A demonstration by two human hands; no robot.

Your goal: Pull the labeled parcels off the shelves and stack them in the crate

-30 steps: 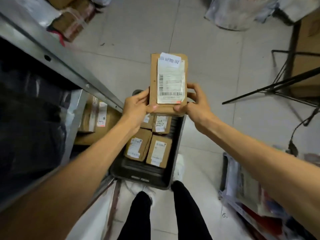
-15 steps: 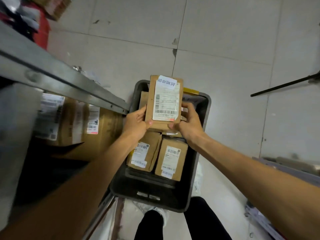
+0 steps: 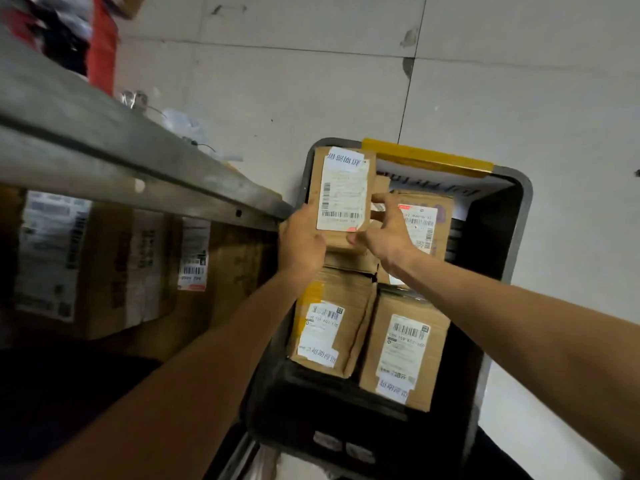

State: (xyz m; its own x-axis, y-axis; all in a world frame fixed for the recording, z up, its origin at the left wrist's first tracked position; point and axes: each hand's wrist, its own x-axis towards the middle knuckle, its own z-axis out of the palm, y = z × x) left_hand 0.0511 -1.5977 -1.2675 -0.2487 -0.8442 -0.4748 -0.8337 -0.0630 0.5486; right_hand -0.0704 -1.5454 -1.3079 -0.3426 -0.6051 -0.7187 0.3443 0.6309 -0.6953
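Parcels [image 3: 405, 351] of brown card with white labels lie flat in a dark crate [image 3: 524, 202] on the tiled floor [image 3: 519, 81]. A grey metal shelf [image 3: 138, 161] stands against the crate's left side. One labeled parcel [image 3: 343, 192] is held over the crate's far-left corner, label up. Its long axis runs from the crate's near end to its far end, barcode end nearest the person. The left hand [image 3: 301, 240] grips its near-left corner. The right hand [image 3: 388, 233] pinches its near-right corner. The parcel extends away beyond both hands.

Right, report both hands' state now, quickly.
Left hand: grips the labeled parcel at its lower left corner.
Right hand: pinches the same parcel's lower right corner, thumb on its front.
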